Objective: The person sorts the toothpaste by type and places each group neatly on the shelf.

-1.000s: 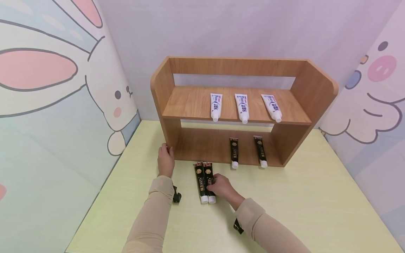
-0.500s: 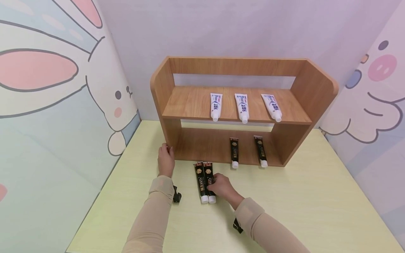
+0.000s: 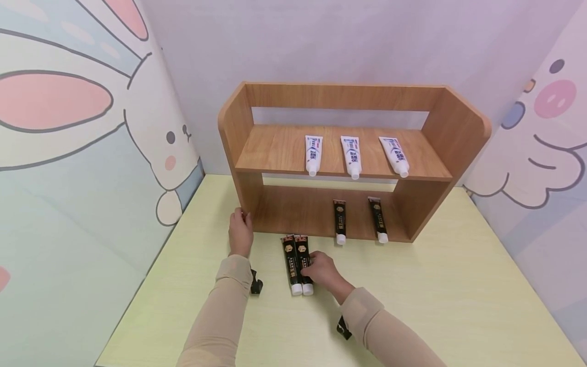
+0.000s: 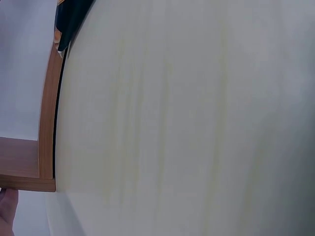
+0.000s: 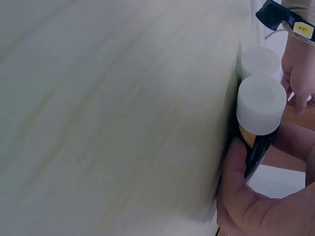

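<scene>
Two black toothpaste tubes with white caps lie side by side before the shelf: a left tube (image 3: pixel 290 257) and a right tube (image 3: pixel 302 252). My right hand (image 3: pixel 324 270) holds the right tube between thumb and fingers, its cap (image 5: pixel 261 105) toward me in the right wrist view. My left hand (image 3: pixel 240 234) rests against the outer side of the wooden shelf (image 3: pixel 293 211) near its lower left front corner, fingers loosely bent. In the left wrist view only part of that hand (image 4: pixel 7 209) shows, beside the shelf's side panel (image 4: pixel 24 183).
Three white toothpaste tubes (image 3: pixel 351 155) lie spaced apart on the upper tier, caps forward. On the lower tier are two black tubes, one near the middle (image 3: pixel 339 216) and one farther right (image 3: pixel 378 219). The pale yellow table (image 3: pixel 458 285) extends around the shelf; printed walls stand at both sides.
</scene>
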The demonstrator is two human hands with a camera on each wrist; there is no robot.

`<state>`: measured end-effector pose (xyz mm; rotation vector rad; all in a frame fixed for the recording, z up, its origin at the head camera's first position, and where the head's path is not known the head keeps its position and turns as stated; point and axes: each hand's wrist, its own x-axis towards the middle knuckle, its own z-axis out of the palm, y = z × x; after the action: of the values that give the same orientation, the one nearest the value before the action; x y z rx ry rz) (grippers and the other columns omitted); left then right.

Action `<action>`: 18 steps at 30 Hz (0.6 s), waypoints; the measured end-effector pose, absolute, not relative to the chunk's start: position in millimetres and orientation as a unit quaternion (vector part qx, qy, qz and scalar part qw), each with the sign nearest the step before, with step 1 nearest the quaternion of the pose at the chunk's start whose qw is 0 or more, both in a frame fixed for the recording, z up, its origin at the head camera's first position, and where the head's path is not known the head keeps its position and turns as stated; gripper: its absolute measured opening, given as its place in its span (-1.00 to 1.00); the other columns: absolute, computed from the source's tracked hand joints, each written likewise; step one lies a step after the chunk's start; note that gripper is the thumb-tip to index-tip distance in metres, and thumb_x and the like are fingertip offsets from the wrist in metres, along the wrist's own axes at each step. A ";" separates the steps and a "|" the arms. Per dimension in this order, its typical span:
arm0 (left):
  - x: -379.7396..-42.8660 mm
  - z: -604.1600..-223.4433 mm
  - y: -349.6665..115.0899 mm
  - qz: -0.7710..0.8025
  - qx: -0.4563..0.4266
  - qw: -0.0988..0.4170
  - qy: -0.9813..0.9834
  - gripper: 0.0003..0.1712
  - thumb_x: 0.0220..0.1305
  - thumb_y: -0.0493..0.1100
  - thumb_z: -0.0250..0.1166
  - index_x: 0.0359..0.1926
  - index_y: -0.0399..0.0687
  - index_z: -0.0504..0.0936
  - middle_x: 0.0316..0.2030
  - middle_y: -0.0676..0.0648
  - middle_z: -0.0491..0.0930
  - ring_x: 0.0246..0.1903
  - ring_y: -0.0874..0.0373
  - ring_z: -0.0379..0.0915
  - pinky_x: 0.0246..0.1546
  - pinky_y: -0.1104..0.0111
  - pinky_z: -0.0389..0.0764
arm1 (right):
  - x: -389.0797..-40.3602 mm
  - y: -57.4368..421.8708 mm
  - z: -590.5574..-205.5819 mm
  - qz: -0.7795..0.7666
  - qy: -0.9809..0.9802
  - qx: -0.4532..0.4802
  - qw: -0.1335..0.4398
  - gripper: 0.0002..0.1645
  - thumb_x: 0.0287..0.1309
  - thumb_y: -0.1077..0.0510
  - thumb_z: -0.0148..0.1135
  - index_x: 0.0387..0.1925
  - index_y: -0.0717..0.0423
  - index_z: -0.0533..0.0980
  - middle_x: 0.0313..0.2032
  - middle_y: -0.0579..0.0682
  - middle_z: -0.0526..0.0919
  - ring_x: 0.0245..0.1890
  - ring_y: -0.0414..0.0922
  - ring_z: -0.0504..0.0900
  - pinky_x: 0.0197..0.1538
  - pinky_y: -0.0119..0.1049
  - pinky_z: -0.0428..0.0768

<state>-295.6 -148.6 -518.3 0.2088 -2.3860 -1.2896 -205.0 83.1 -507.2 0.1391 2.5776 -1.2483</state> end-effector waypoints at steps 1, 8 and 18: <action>-295.5 -518.3 -148.6 -0.465 0.074 0.208 -0.857 -0.73 0.47 -0.19 0.12 0.07 -0.22 0.36 -0.13 -0.23 0.39 -0.13 -0.15 0.44 -0.10 0.00 0.54 | -205.0 83.5 -507.0 -0.434 0.889 0.050 0.139 -0.32 -0.03 0.24 0.44 0.14 0.40 0.42 -0.12 0.20 0.58 -0.19 0.03 0.53 -0.11 -0.04 0.57; -293.6 -515.0 -148.2 -0.472 0.077 0.195 -0.857 -0.72 0.47 -0.18 0.11 0.08 -0.21 0.35 -0.11 -0.22 0.39 -0.11 -0.14 0.44 -0.08 0.00 0.54 | -204.4 84.9 -503.5 -0.450 0.878 0.063 0.149 -0.33 -0.01 0.24 0.43 0.15 0.38 0.42 -0.16 0.16 0.57 -0.22 0.02 0.52 -0.17 -0.08 0.57; -293.8 -515.1 -148.0 -0.473 0.076 0.196 -0.856 -0.73 0.48 -0.19 0.10 0.09 -0.22 0.35 -0.10 -0.23 0.39 -0.10 -0.15 0.44 -0.08 -0.01 0.54 | -202.9 86.8 -497.2 -0.471 0.864 0.085 0.158 -0.36 0.01 0.29 0.40 0.15 0.38 0.42 -0.06 0.23 0.56 -0.14 0.05 0.53 -0.04 0.01 0.55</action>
<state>-293.8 -148.0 -515.1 0.2137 -2.3969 -1.3236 -202.9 86.8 -497.2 0.2426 2.4702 -1.3463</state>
